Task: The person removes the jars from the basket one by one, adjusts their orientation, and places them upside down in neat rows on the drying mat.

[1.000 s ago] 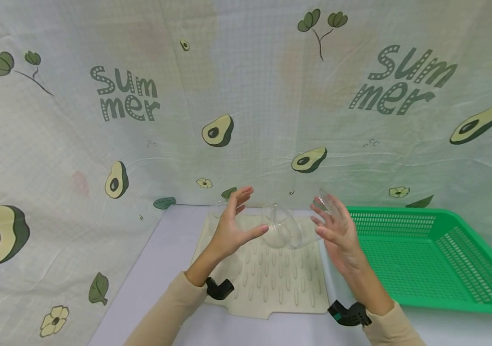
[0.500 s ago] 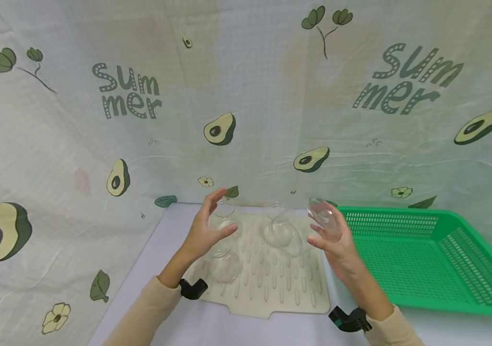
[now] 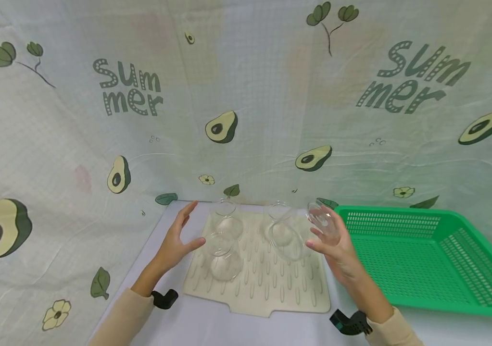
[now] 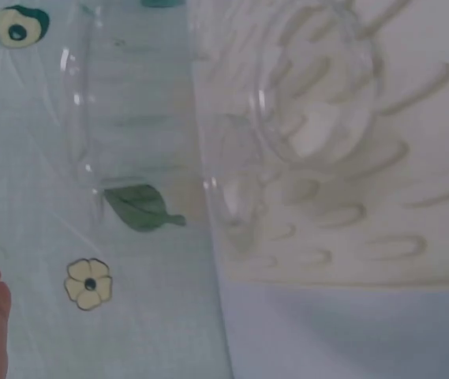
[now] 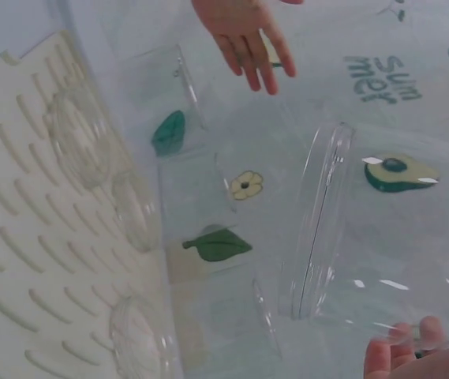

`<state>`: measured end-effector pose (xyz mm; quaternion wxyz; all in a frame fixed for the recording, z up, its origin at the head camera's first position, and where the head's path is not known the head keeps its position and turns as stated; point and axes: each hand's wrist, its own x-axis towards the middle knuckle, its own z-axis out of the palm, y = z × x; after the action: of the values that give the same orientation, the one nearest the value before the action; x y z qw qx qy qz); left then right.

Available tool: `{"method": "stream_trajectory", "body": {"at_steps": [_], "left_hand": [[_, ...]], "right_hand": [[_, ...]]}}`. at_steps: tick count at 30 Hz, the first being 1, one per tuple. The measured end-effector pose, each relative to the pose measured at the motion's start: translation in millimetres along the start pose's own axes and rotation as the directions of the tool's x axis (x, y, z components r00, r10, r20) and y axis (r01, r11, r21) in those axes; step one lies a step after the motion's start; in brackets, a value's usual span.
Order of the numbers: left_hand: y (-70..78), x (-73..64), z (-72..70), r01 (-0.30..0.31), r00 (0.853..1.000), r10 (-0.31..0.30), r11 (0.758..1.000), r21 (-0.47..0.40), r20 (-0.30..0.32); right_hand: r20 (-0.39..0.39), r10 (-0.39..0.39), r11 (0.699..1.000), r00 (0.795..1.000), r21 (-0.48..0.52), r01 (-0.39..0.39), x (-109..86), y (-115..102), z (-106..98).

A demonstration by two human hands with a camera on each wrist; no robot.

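My right hand [image 3: 338, 247] holds a clear cup [image 3: 321, 217] on its side above the right part of a cream ridged mat [image 3: 267, 295]. The cup's wide rim faces left, and its base is by my fingers. In the right wrist view the same cup [image 5: 319, 221] shows a thick round rim, with fingertips near its lower edge. My left hand [image 3: 173, 247] is spread in the air left of the mat, holding nothing. Three more clear cups stand on the mat: one at the back left [image 3: 227, 218], one at the front left [image 3: 225, 262] and one at the back right [image 3: 277, 211].
A green perforated basket [image 3: 401, 259] stands on the white table at the right. A printed cloth [image 3: 263, 96] with avocados and lettering hangs behind and at the left. The mat's front edge has a small tab.
My left hand has moved left and down, away from the held cup and past the mat's left edge. My right hand still holds the cup, its base now turned a little more into view.
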<state>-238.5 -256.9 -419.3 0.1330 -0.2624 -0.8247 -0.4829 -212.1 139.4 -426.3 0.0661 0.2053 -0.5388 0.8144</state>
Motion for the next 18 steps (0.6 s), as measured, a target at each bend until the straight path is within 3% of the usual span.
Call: {"method": "stream_trajectory", "body": {"at_steps": [4, 8, 14, 18], "left_hand": [[-33.0, -15.8, -1.9, 0.083, 0.996, -0.085, 0.993, 0.088, 0.023], [-50.4, -27.4, -0.6, 0.141, 0.989, -0.147, 0.975, 0.174, 0.024], [-68.6, -42.5, 6.4, 0.114, 0.986, -0.148, 0.937, 0.329, 0.081], [-74.2, -50.7, 11.6, 0.104, 0.98, -0.16, 0.917, 0.385, 0.116]], "right_hand": [[-0.016, 0.016, 0.999, 1.0, -0.028, -0.017, -0.3, 3, 1], [-0.013, 0.023, 0.998, 1.0, -0.05, -0.023, -1.1, 7, 0], [-0.038, 0.071, 0.991, 0.997, -0.113, -0.074, -2.3, 12, 0], [-0.059, 0.11, 0.98, 0.992, -0.161, -0.118, -3.0, 14, 1]]}}
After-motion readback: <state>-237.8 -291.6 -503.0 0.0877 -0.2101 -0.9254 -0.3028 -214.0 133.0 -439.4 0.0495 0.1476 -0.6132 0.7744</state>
